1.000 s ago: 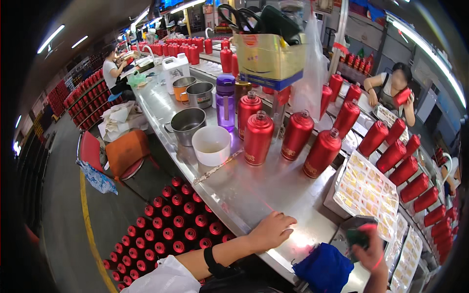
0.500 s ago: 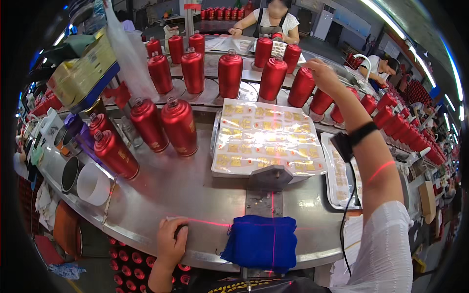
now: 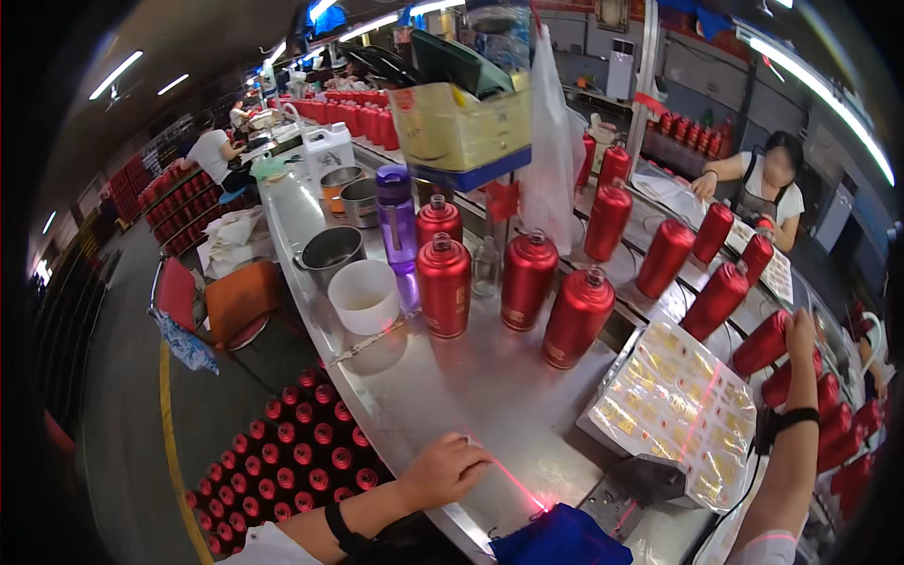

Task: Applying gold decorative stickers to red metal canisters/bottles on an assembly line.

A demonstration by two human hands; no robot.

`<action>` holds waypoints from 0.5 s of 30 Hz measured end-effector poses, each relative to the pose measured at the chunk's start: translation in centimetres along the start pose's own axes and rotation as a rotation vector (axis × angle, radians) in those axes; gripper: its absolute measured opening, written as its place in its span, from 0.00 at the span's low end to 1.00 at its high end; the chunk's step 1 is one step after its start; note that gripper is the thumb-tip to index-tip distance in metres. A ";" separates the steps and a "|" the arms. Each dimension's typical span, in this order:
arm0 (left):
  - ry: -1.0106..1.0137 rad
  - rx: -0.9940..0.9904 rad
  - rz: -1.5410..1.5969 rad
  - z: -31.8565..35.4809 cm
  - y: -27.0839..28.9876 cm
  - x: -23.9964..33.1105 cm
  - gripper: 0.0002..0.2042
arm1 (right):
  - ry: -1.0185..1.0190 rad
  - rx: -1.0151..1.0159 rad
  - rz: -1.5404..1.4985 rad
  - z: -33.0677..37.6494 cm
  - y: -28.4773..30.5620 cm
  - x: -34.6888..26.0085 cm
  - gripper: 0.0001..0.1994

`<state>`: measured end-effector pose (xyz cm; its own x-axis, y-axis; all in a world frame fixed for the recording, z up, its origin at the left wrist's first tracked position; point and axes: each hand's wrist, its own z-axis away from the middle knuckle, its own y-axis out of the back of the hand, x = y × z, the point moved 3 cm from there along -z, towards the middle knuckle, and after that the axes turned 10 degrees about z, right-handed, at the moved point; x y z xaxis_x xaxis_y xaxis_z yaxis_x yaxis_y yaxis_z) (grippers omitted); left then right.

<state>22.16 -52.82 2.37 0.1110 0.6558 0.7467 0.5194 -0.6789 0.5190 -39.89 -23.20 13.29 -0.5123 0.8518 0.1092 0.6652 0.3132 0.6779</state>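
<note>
My right hand (image 3: 800, 333) is closed about the neck end of a tilted-looking red bottle (image 3: 761, 345) in the row at the right. My left hand (image 3: 446, 473) rests at the near table edge, its fingers loosely curled together with nothing visible in them. Between my hands lies a white sheet of gold stickers (image 3: 670, 400) on a raised block, crossed by a red laser line. A folded blue cloth (image 3: 563, 539) sits at the near edge, right of my left hand. Several red bottles stand on the metal table, among them one (image 3: 578, 318) close to the sheet.
A white tub (image 3: 364, 298), a steel pot (image 3: 331, 254) and a purple drinking bottle (image 3: 396, 221) stand at the left. A yellow box (image 3: 466, 127) hangs above the table. Crated red bottles (image 3: 282, 461) fill the floor below. Across the line, a person (image 3: 767, 179) works.
The view has swung left, so the table and both hands appear shifted right. My right hand stays at the neck of a red bottle. My left hand's fingers remain curled by the edge.
</note>
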 end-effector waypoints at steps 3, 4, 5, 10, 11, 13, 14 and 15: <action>-0.048 0.026 -0.054 1.1 -0.2 -0.2 0.06 | 0.056 0.004 -0.127 0.3 4.7 -5.6 0.09; -0.055 0.028 -0.051 1.1 -0.3 -0.2 0.06 | 0.065 0.000 -0.164 1.3 6.9 -6.3 0.09; -0.057 0.013 -0.030 0.7 -0.1 -0.2 0.07 | 0.062 -0.003 -0.178 1.8 9.9 -6.2 0.09; -0.059 0.004 0.025 -1.5 -0.9 0.8 0.14 | 0.117 0.011 -0.277 6.6 27.3 -8.1 0.11; -0.110 0.000 -0.002 -1.9 -0.5 2.4 0.17 | 0.189 -0.038 -0.307 6.8 29.7 -9.6 0.11; -0.081 -0.133 0.244 -3.2 -0.3 5.4 0.26 | 0.162 -0.168 -0.490 7.8 34.0 -14.2 0.09; -0.144 -0.178 0.434 -4.3 -0.5 6.6 0.32 | 0.079 -0.307 -0.603 8.6 35.8 -15.9 0.07; -0.201 -0.238 0.621 -5.8 -1.2 8.0 0.37 | 0.288 -0.169 -0.577 9.7 37.0 -17.8 0.07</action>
<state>17.56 -48.66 10.17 0.4943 0.1556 0.8553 0.1113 -0.9871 0.1152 -0.92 -22.68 29.40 -0.9009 0.4136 -0.1317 0.1583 0.5956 0.7875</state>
